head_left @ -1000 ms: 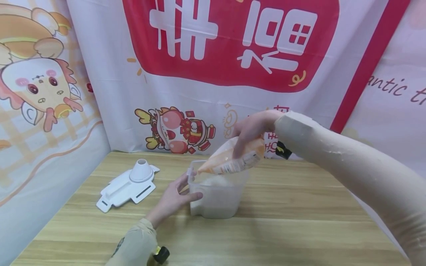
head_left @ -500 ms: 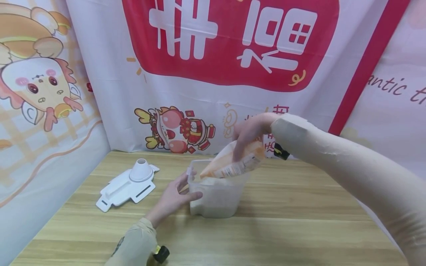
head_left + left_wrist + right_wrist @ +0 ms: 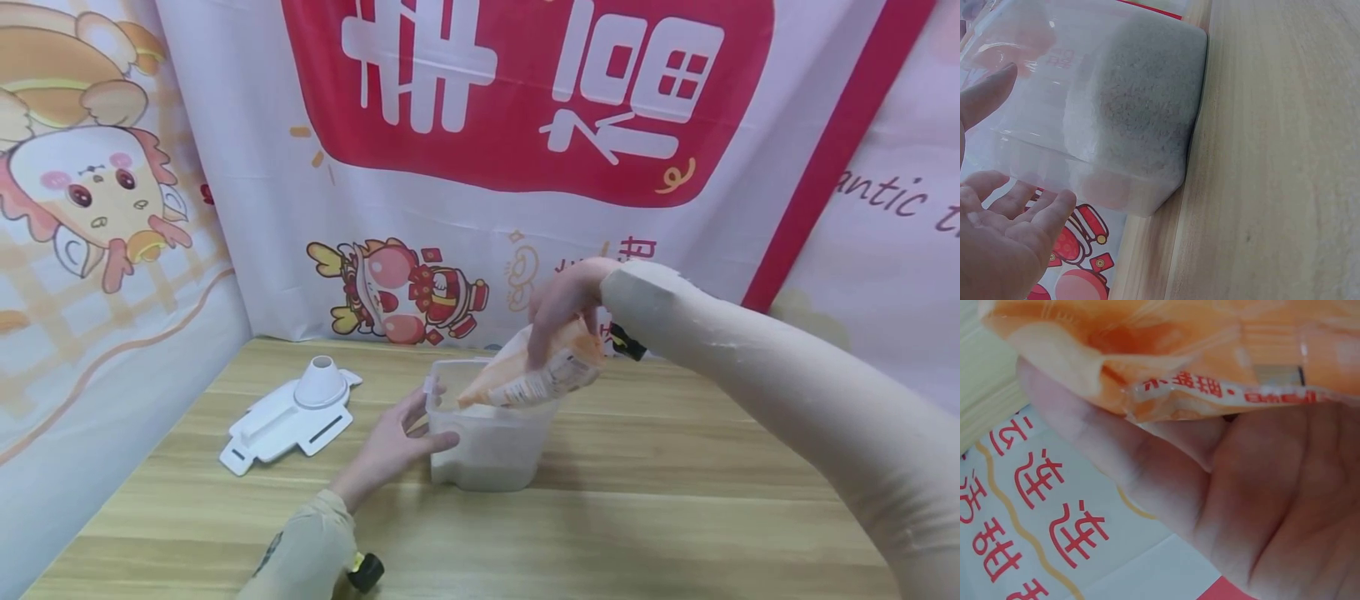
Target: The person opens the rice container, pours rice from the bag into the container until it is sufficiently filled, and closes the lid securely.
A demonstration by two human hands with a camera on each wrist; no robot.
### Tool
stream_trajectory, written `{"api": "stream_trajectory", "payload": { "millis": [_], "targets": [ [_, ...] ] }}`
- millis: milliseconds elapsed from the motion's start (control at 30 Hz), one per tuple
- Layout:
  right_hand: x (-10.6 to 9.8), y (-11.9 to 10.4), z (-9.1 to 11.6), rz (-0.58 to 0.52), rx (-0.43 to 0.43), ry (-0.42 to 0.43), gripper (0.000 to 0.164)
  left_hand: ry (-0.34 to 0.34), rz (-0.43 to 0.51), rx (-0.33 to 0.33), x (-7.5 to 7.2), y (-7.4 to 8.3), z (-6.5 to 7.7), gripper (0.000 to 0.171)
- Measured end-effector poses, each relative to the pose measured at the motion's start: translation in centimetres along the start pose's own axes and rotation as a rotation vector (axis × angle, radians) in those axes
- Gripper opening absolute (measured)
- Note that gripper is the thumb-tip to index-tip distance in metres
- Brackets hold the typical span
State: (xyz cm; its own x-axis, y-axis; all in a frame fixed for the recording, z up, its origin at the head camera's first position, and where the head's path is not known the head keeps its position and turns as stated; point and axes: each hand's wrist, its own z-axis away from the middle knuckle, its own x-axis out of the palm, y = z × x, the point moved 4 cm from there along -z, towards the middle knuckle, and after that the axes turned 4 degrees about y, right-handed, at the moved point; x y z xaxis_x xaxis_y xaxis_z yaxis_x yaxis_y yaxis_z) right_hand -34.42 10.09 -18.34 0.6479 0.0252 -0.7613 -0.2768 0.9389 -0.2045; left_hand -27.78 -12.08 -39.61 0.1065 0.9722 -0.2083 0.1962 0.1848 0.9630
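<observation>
A translucent plastic container stands upright on the table, its top uncovered. Pale grains that look like rice fill its lower part in the left wrist view. My left hand grips the container's left side, thumb at the front and fingers round the far side. Above the opening, my right hand holds an orange and clear plastic rice bag from above, tilted with its narrow end down inside the rim. In the right wrist view the orange bag lies against the fingers. Any flow of grains is too unclear to tell.
A white lid-like part with a raised cone and slotted tabs lies on the wooden table, left of the container. Printed cloth hangs right behind the table and along both sides.
My right hand and the rice bag have shifted slightly down, and the bag's narrow end has moved lower and to the right inside the container's rim. My left hand keeps its grip.
</observation>
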Motion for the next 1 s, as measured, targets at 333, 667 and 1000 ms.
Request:
{"api": "stream_trajectory", "payload": {
  "millis": [333,667,1000],
  "targets": [
    [-0.2,0.4,0.4,-0.023,-0.002,-0.002,0.062,-0.003,0.009,0.011,0.2,0.2,-0.1,0.087],
    [0.2,0.8,0.2,-0.024,-0.052,-0.004,0.054,-0.013,0.033,0.031,0.2,0.2,0.0,0.087],
    [0.7,1.4,0.8,-0.010,-0.135,0.071,0.052,0.005,0.015,0.010,0.2,0.2,0.0,0.089]
  ]
}}
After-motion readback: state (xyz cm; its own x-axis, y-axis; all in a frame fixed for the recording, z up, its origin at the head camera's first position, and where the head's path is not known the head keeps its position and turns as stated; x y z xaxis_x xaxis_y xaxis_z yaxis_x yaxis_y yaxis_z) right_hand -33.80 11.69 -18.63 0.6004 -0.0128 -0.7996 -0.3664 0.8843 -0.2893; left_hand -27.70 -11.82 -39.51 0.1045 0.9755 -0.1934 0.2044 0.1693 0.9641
